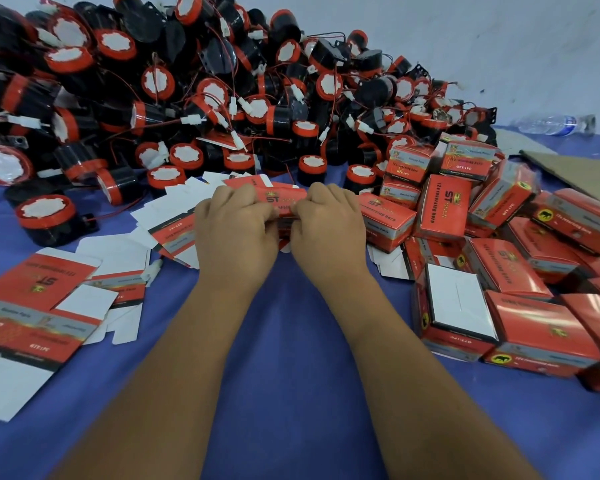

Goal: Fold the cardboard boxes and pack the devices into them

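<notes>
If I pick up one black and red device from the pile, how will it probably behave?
The device looks like a round drum, so it may roll if set on its side. Its thin red wire trails loose and could snag neighbours in the pile. It probably feels rigid, not floppy.

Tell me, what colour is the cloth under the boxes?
Blue-purple cloth, seen in the head view.

Red cardboard boxes with grey bands and yellow logos (white inside) lie on a blue counter. Black devices have red rims and white centres.
</notes>
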### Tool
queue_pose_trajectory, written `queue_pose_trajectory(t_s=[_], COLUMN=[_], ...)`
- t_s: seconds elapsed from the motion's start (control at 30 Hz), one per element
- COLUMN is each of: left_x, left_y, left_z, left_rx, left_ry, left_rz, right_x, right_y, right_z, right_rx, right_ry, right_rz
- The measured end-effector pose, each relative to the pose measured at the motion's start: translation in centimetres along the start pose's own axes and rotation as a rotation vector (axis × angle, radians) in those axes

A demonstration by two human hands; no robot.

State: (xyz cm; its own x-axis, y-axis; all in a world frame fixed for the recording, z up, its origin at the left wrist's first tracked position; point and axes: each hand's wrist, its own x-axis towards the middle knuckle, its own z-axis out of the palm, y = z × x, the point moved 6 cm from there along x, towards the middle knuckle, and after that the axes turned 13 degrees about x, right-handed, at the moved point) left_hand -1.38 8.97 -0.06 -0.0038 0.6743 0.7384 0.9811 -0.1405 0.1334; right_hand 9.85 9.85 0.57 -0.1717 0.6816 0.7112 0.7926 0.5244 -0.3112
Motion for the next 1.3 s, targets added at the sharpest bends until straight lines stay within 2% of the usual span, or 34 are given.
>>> queue_pose_trajectory(t_s=[0.1, 0.2, 0.33, 0.43, 0.57, 0.73, 0.83, 0.93, 1.0, 1.07, 1.17, 1.2, 1.23, 1.3], left_x=[0.0, -0.3, -0.7, -0.6, -0.5, -0.6, -0.6, -0.3, -0.2, -0.4, -1.0, -1.1, -1.1, -1.0], left_y=[0.2, -0.1, -0.3, -0.9, -1.9, -2.1, -3.0, -4.3, -4.9, -5.0, -4.7, -4.7, -4.7, -4.6], left_z=[0.6, 1.1, 1.5, 1.8, 1.7, 2.3, 1.7, 0.5, 0.5, 1.0, 2.2, 2.6, 3.0, 3.2], left_rx=[0.009, -0.051, -0.116, -0.221, -0.410, -0.547, -0.553, -0.330, -0.150, -0.051, 0.078, 0.115, 0.138, 0.129], left_ry=[-0.076, -0.140, -0.174, -0.187, -0.130, -0.194, -0.155, -0.072, -0.141, -0.270, -0.443, -0.505, -0.556, -0.578], left_rz=[-0.044, -0.098, -0.178, -0.190, -0.207, -0.271, -0.372, -0.426, -0.458, -0.483, -0.447, -0.431, -0.418, -0.382], right_x=[0.0, -0.3, -1.0, -1.2, -0.8, -0.5, -0.3, 0.3, 0.2, -0.3, -1.1, -1.2, -1.1, -0.6], right_y=[0.0, 0.8, 3.0, 3.8, 4.6, 4.4, 4.1, 4.6, 5.8, 7.7, 9.8, 9.7, 8.9, 5.9], right_z=[0.7, 1.0, 2.3, 2.7, 1.8, 1.2, 0.0, -2.7, -4.5, -5.8, -6.3, -6.3, -6.2, -6.1], right_rx=[-0.010, 0.051, 0.472, 0.763, 0.634, 0.590, 0.536, 0.404, 0.326, 0.264, 0.079, 0.029, -0.019, -0.103], right_ry=[-0.076, -0.078, -0.137, -0.177, -0.232, -0.240, -0.081, 0.227, 0.419, 0.537, 0.491, 0.460, 0.446, 0.449], right_rz=[0.065, 0.132, 0.413, 0.527, 0.470, 0.443, 0.409, 0.346, 0.389, 0.507, 0.707, 0.724, 0.687, 0.484])
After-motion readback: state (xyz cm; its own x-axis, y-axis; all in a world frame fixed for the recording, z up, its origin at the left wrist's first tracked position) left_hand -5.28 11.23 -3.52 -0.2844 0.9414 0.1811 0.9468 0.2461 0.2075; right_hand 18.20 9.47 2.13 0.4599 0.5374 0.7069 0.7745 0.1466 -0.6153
